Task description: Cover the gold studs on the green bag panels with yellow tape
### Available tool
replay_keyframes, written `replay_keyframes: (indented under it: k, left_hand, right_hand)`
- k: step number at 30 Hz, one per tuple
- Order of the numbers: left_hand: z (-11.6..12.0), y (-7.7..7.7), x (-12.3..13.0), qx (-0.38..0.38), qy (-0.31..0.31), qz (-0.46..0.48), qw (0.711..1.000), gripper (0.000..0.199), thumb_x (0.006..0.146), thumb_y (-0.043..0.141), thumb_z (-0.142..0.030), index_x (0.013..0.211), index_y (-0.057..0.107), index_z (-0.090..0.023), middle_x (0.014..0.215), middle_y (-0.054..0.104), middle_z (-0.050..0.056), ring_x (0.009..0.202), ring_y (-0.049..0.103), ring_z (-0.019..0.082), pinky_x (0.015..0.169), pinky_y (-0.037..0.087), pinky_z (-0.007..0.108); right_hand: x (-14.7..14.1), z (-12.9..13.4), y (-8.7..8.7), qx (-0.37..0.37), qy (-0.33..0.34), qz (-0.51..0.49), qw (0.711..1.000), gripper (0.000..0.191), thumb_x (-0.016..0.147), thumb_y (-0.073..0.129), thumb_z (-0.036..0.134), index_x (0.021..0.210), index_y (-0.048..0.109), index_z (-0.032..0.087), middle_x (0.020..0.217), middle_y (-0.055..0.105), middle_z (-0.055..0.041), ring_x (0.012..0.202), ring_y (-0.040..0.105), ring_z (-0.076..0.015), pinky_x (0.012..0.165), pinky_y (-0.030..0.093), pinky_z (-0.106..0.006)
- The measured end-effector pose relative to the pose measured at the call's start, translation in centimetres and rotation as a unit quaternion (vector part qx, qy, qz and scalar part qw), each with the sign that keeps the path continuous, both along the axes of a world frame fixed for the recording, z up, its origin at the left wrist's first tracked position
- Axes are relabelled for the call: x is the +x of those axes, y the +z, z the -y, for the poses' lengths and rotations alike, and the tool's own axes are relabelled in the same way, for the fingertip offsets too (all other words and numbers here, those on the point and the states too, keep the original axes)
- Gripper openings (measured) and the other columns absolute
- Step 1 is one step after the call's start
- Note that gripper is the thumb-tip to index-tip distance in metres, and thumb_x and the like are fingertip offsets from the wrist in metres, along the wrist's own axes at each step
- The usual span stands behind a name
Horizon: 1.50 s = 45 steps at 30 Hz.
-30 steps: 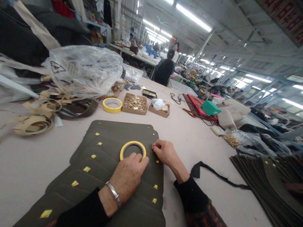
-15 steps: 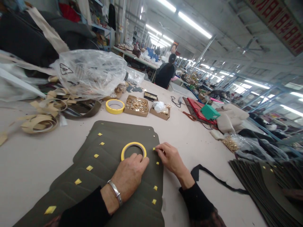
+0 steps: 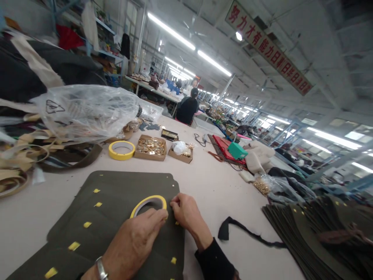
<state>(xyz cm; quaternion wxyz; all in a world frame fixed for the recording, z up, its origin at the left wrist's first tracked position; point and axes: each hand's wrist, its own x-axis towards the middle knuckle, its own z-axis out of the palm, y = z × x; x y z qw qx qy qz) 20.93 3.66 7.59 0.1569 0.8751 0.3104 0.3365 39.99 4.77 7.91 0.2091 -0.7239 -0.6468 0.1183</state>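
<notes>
A dark olive panel (image 3: 128, 186) lies on the table, dotted with small yellow tape pieces (image 3: 87, 224) along both sides. My left hand (image 3: 136, 237), with a silver bracelet at the wrist, is closed on a roll of yellow tape (image 3: 163, 200) over the panel. The roll looks tilted, its near part hidden behind the hand. My right hand (image 3: 188, 214) pinches at the panel's right edge, just right of the roll. Its fingertips cover the spot they press, so whatever is between them is hidden.
Beyond the panel stand another yellow tape roll (image 3: 121, 151), a box of gold metal parts (image 3: 150, 147) and a smaller box (image 3: 181, 151). A plastic bag (image 3: 87, 112) sits at left. A black strip (image 3: 247, 231) and stacked olive panels (image 3: 294, 229) lie at right.
The view has shifted, so everything sits lower and further left. My left hand has lifted and tilted the roll toward my right hand. The tape piece at my right fingertips is now hidden.
</notes>
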Motion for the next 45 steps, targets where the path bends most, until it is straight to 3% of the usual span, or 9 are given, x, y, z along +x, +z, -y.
replay_keyframes:
  k: [6, 11, 20, 27, 31, 35, 39, 41, 45]
  left_hand:
    - [0.0, 1.0, -0.1, -0.017, -0.005, 0.044, 0.999, 0.043, 0.095, 0.043, -0.021, 0.138, 0.038, -0.021, 0.119, 0.068, 0.005, 0.101, 0.068, 0.014, 0.084, 0.055, 0.023]
    - [0.6, 1.4, 0.1, -0.007, -0.001, 0.039, 0.999, 0.041, 0.096, 0.042, -0.023, 0.136, 0.038, -0.019, 0.107, 0.072, 0.006, 0.087, 0.071, 0.015, 0.077, 0.057, 0.024]
    - [1.1, 0.8, 0.1, 0.032, -0.023, 0.005, 0.999, 0.033, 0.096, 0.039, -0.021, 0.13, 0.041, -0.018, 0.107, 0.071, 0.007, 0.09, 0.07, 0.018, 0.075, 0.056, 0.026]
    - [1.3, 2.5, 0.2, -0.014, -0.026, -0.094, 0.995, 0.018, 0.094, 0.04, -0.014, 0.093, 0.057, -0.021, 0.081, 0.063, 0.001, 0.074, 0.064, 0.018, 0.062, 0.049, 0.028]
    - [1.4, 2.7, 0.2, 0.052, -0.011, -0.109, 0.993, 0.018, 0.092, 0.042, -0.012, 0.083, 0.056, -0.02, 0.076, 0.059, 0.002, 0.068, 0.059, 0.019, 0.057, 0.044, 0.029]
    - [2.0, 2.7, 0.4, 0.125, -0.014, -0.063, 0.99, 0.023, 0.093, 0.039, -0.012, 0.076, 0.053, -0.02, 0.071, 0.055, 0.002, 0.063, 0.053, 0.018, 0.056, 0.04, 0.029]
    - [2.4, 2.4, 0.8, 0.122, -0.029, -0.033, 0.992, 0.021, 0.096, 0.039, -0.015, 0.082, 0.053, -0.02, 0.073, 0.056, 0.001, 0.066, 0.054, 0.016, 0.062, 0.042, 0.028]
    - [1.7, 2.1, 1.0, 0.109, 0.001, -0.067, 0.992, 0.019, 0.097, 0.039, -0.018, 0.086, 0.054, -0.019, 0.076, 0.058, 0.002, 0.07, 0.056, 0.017, 0.064, 0.043, 0.029]
    - [-0.5, 1.5, 1.3, 0.068, 0.034, -0.207, 0.975, 0.016, 0.093, 0.043, -0.011, 0.094, 0.057, -0.019, 0.086, 0.063, 0.006, 0.084, 0.058, 0.023, 0.07, 0.045, 0.034]
  right_hand:
    - [0.0, 4.2, 1.5, 0.09, 0.078, -0.236, 0.964, 0.017, 0.087, 0.055, 0.022, 0.095, 0.07, 0.018, 0.083, 0.071, -0.0032, 0.071, 0.064, -0.0153, 0.067, 0.05, -0.025]
    - [-0.8, 6.5, 3.1, 0.16, 0.192, -0.176, 0.952, 0.019, 0.084, 0.056, 0.013, 0.099, 0.067, 0.018, 0.089, 0.069, -0.0053, 0.075, 0.062, -0.0147, 0.071, 0.05, -0.026]
    - [-1.2, 6.6, 2.5, 0.233, 0.229, -0.062, 0.943, 0.017, 0.084, 0.05, 0.009, 0.087, 0.062, 0.02, 0.076, 0.066, -0.0035, 0.07, 0.06, -0.0157, 0.066, 0.049, -0.027]
    - [-1.8, 7.5, 1.9, 0.283, 0.177, -0.043, 0.942, 0.015, 0.08, 0.051, 0.008, 0.077, 0.061, 0.018, 0.065, 0.062, -0.0017, 0.06, 0.059, -0.0142, 0.059, 0.046, -0.025]
    - [-2.8, 7.9, 2.0, 0.187, 0.065, -0.173, 0.965, 0.012, 0.077, 0.056, 0.013, 0.069, 0.064, 0.018, 0.062, 0.064, -0.0011, 0.054, 0.059, -0.0134, 0.053, 0.045, -0.024]
    - [-3.2, 7.4, 1.9, 0.049, -0.035, -0.395, 0.917, 0.01, 0.075, 0.059, 0.021, 0.067, 0.063, 0.016, 0.052, 0.064, 0.0001, 0.047, 0.059, -0.0139, 0.046, 0.047, -0.022]
    - [-1.1, 5.5, 0.7, 0.03, -0.101, -0.464, 0.88, 0.017, 0.07, 0.065, 0.031, 0.066, 0.062, 0.015, 0.052, 0.063, 0.0003, 0.046, 0.059, -0.014, 0.048, 0.052, -0.025]
    - [0.5, 4.6, -0.1, 0.02, -0.103, -0.459, 0.882, 0.024, 0.071, 0.067, 0.038, 0.07, 0.064, 0.014, 0.056, 0.065, -0.0014, 0.05, 0.061, -0.0144, 0.053, 0.053, -0.027]
    - [2.8, 3.2, -1.4, 0.016, -0.047, -0.381, 0.923, 0.027, 0.079, 0.062, 0.042, 0.076, 0.066, 0.015, 0.07, 0.069, -0.0036, 0.063, 0.063, -0.0146, 0.063, 0.051, -0.027]
